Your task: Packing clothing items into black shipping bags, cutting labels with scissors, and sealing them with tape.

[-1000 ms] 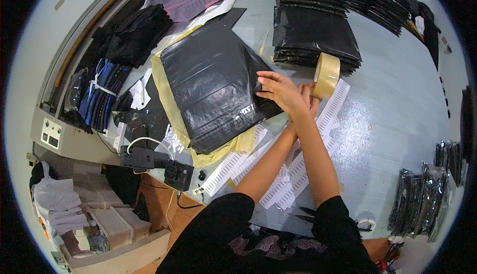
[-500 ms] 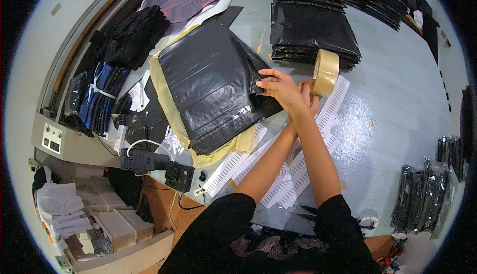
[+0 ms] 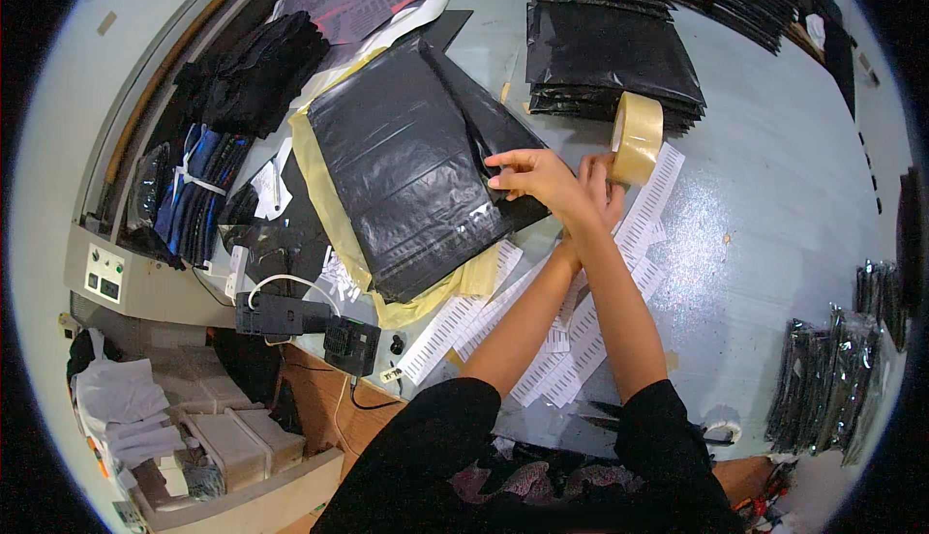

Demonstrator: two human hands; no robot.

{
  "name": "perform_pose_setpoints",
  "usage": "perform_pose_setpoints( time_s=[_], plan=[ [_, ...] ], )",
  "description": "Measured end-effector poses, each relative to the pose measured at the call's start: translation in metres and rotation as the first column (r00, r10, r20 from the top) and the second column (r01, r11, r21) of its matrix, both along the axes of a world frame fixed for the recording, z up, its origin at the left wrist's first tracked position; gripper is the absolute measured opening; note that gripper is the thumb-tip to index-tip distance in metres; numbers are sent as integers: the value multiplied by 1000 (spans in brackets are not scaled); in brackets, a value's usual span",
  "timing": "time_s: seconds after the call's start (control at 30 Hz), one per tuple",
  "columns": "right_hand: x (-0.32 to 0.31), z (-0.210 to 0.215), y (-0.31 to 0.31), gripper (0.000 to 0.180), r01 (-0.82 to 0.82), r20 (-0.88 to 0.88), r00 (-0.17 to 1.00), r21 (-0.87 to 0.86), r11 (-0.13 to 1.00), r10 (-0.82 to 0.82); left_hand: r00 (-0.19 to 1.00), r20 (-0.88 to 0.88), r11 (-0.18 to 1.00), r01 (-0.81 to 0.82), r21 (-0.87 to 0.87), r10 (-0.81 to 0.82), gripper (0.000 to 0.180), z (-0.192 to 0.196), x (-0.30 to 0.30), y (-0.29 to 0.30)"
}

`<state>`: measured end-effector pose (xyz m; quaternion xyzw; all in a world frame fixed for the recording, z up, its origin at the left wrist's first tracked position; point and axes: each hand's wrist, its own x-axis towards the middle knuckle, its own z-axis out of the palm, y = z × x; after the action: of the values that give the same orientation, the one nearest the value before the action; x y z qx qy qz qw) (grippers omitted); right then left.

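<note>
**Head view: both hands meet at the right edge of the black bag**

Head camera looks down on a grey desk [image 3: 774,244]. Left of centre lies a black plastic mailing bag [image 3: 406,166] on a yellowish sheet [image 3: 334,220], its long axis running from far-left to near-right. White label strips [image 3: 464,321] fan out on the near side. The bag lies to the left of both hands, which have crossed forearms. One hand [image 3: 537,174] rests its fingers, loosely curled, on the bag's folded right edge; I judge it the right hand, but the crossing makes that uncertain. The other hand [image 3: 602,193] sits just behind it, mostly hidden, closed near a roll of tan packing tape [image 3: 637,137]; whether it grips the roll I cannot tell. Farther off, a stack of black bags [image 3: 610,50] waits.
</note>
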<state>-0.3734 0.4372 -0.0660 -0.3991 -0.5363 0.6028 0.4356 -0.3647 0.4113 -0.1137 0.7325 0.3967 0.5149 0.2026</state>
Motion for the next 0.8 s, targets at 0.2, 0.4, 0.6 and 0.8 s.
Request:
perform_pose_setpoints(
  time_s=[0.2,0.4,0.6,0.8],
  plan=[
    [-14,-3,-1,24,83,282,949,219,972,-144,999,31,999,14,-44,-13,35,0,-10,1],
    [-16,9,-10,23,127,385,848,519,845,-364,1000,-3,999,18,-32,-18,33,9,-8,-3],
    [-15,17,-26,47,-139,572,646,739,659,-505,999,5,995,38,-94,-37,30,16,-5,-8],
    [-24,18,-31,39,-296,570,557,816,496,-605,997,-72,994,9,-109,-17,28,27,-10,-13]
  ],
)
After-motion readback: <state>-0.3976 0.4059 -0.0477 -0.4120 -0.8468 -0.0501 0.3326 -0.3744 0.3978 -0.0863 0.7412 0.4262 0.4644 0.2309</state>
